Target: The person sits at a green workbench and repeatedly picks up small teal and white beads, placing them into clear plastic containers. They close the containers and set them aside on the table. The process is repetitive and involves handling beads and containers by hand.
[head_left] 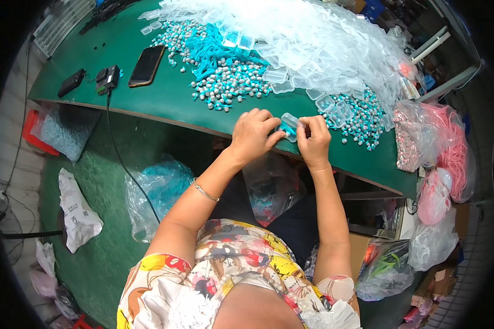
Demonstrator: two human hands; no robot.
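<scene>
A small clear plastic box is held between my hands at the table's near edge, with turquoise cord showing inside it. My left hand grips its left side, fingers closed and thumb at the cord. On the right, my right hand pinches the box's other side. Just beyond my left hand lies a pile of small grey pieces with turquoise ends, and turquoise cords lie behind them. More such pieces lie to the right, with a few clear boxes among them.
A large heap of clear plastic boxes covers the back of the green table. A phone and a small black device with a hanging cable sit at left. Bags of pink cord crowd the right end. Bags stand on the floor.
</scene>
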